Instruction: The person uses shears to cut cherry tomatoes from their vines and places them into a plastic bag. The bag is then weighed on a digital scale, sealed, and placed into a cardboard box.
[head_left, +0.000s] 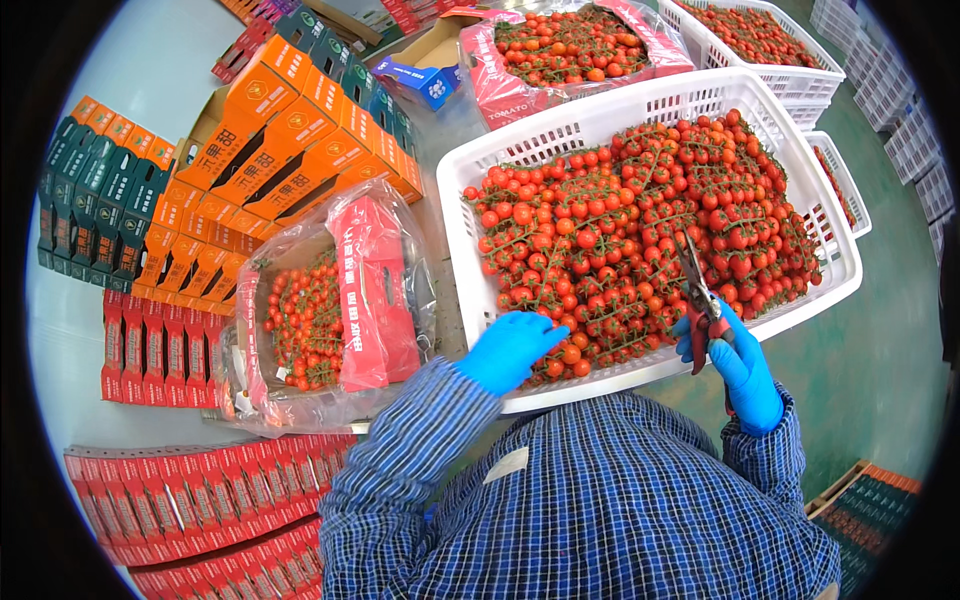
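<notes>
A large white plastic crate (851, 262) stands before me, filled with cherry tomatoes on the vine (592, 240) in rows. My left hand (514, 351), in a blue glove, rests over the tomatoes at the near left corner of the crate. Its fingers point right, and their undersides are hidden. In my right hand (750, 375), also gloved in blue, is a pair of pruning shears (699, 307) with red handles. The blades point away from me, over the tomatoes near the crate's right side.
Left of the crate, a red carton (379, 292) lined with clear plastic holds more tomatoes (307, 322). Stacked orange cartons (277, 161), green cartons (97, 202) and red cartons (202, 495) fill the left. Behind are another tomato carton (517, 105) and more white crates (806, 75).
</notes>
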